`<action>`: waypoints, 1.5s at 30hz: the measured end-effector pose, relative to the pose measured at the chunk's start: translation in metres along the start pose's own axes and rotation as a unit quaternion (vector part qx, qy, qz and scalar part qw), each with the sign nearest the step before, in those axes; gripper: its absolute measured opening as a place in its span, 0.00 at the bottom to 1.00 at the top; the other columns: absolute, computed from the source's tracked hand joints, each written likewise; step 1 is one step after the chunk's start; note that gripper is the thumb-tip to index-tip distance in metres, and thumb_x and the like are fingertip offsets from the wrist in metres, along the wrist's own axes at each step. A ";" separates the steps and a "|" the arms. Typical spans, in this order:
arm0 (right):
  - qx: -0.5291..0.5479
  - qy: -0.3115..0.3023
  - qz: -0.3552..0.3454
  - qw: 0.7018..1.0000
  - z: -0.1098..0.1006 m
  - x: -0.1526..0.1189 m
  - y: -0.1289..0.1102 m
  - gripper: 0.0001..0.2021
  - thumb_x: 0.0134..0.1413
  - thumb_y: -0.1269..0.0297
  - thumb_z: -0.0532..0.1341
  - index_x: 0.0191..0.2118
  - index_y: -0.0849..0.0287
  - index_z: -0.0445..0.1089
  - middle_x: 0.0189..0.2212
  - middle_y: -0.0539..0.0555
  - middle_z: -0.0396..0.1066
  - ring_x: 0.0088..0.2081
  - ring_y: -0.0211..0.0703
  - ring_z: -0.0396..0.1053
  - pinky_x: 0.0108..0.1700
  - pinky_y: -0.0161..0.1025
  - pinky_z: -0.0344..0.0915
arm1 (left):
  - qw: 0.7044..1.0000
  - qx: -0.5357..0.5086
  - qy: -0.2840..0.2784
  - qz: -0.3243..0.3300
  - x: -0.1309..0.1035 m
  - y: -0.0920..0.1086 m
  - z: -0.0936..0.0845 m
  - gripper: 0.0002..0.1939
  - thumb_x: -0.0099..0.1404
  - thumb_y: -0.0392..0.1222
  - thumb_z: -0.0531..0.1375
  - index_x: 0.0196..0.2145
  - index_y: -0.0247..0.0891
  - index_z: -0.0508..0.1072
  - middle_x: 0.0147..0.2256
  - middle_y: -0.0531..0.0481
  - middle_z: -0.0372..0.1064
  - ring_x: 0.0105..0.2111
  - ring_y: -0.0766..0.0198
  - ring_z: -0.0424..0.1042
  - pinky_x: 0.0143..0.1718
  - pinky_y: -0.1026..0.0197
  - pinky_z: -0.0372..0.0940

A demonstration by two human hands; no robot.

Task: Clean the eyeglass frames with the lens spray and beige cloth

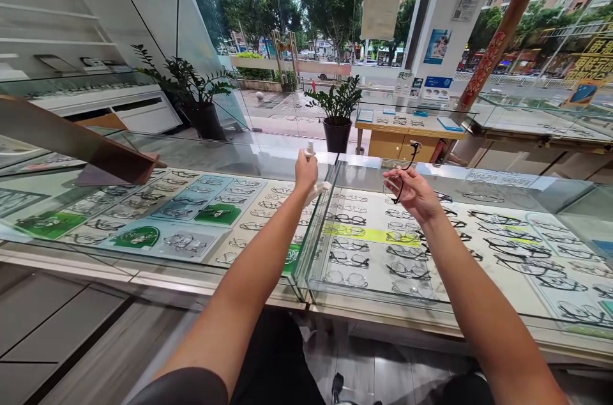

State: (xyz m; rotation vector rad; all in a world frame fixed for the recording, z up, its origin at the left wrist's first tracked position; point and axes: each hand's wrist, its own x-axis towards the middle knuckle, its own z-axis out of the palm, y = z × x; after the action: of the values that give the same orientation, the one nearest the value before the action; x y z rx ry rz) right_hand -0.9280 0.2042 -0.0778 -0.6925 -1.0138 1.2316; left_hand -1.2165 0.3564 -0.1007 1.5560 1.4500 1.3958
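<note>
My left hand (pixel 306 170) is wrapped round a small spray bottle with a white top (pixel 310 149), held upright over the glass counter. A white cloth or tissue (pixel 317 190) shows just below that hand. To the right, my right hand (pixel 416 193) pinches a pair of dark-framed glasses (pixel 410 159), turned on end above the counter. The two hands are apart. Beneath them, the glass display case (pixel 322 236) holds rows of glasses; one row in the right part lies across a yellow-green strip (pixel 371 234).
A brown angled panel (pixel 71 137) stands on the counter at the left. Potted plants (pixel 336 130) stand beyond it, before tall windows. A wooden display table (pixel 409 137) with glasses is behind the counter. A dark object (pixel 338 386) is on the floor below.
</note>
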 end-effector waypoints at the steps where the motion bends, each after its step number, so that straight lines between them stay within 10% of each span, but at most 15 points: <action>1: -0.006 0.004 -0.001 1.000 0.002 0.000 0.001 0.17 0.48 0.50 0.81 0.35 0.48 0.76 0.43 0.50 0.83 0.54 0.48 0.79 0.68 0.51 0.70 | 0.999 -0.023 -0.020 0.008 -0.006 0.009 0.006 0.09 0.71 0.51 0.55 0.41 0.44 0.64 0.37 0.48 0.69 0.38 0.57 0.70 0.39 0.56 0.66; 4: -0.024 0.011 0.000 1.000 0.009 -0.002 0.004 0.16 0.50 0.50 0.81 0.34 0.49 0.76 0.43 0.50 0.82 0.52 0.46 0.78 0.68 0.50 0.70 | 0.982 -0.129 -0.137 0.008 -0.031 0.036 0.018 0.23 0.69 0.66 0.55 0.34 0.43 0.66 0.30 0.49 0.65 0.29 0.62 0.66 0.29 0.59 0.63; 7: -0.029 0.004 0.014 0.999 0.016 -0.006 0.008 0.16 0.52 0.48 0.79 0.37 0.50 0.77 0.44 0.52 0.82 0.53 0.46 0.78 0.68 0.53 0.71 | 0.897 -0.287 -0.333 -0.049 -0.057 0.062 0.019 0.40 0.62 0.86 0.47 0.27 0.43 0.65 0.25 0.50 0.59 0.24 0.62 0.61 0.23 0.57 0.57; 11: -0.026 -0.014 0.035 0.999 0.025 -0.010 0.011 0.18 0.50 0.47 0.80 0.38 0.49 0.78 0.45 0.53 0.82 0.54 0.49 0.78 0.67 0.56 0.72 | 0.848 -0.321 -0.413 -0.084 -0.074 0.079 0.015 0.47 0.55 0.94 0.39 0.21 0.44 0.58 0.21 0.52 0.48 0.22 0.62 0.54 0.22 0.56 0.51; 26: -0.081 -0.086 0.063 0.991 0.040 -0.018 0.018 0.17 0.51 0.44 0.78 0.40 0.48 0.81 0.48 0.53 0.80 0.56 0.49 0.73 0.67 0.54 0.68 | 0.940 -0.173 -0.283 0.077 -0.070 0.059 0.035 0.32 0.66 0.71 0.57 0.21 0.41 0.66 0.21 0.50 0.61 0.24 0.64 0.60 0.29 0.57 0.56; 45: 0.034 -0.030 0.022 0.999 0.032 -0.009 0.012 0.12 0.57 0.49 0.74 0.40 0.50 0.82 0.46 0.53 0.83 0.55 0.51 0.76 0.66 0.52 0.69 | 0.916 0.033 -0.342 0.207 -0.081 0.061 0.030 0.27 0.68 0.66 0.59 0.30 0.38 0.73 0.28 0.52 0.68 0.30 0.62 0.62 0.34 0.60 0.53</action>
State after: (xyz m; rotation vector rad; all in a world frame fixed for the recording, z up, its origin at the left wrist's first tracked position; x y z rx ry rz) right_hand -0.9623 0.1955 -0.0771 -0.6306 -1.0072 1.3251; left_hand -1.1568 0.2722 -0.0773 2.1924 0.7712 0.8479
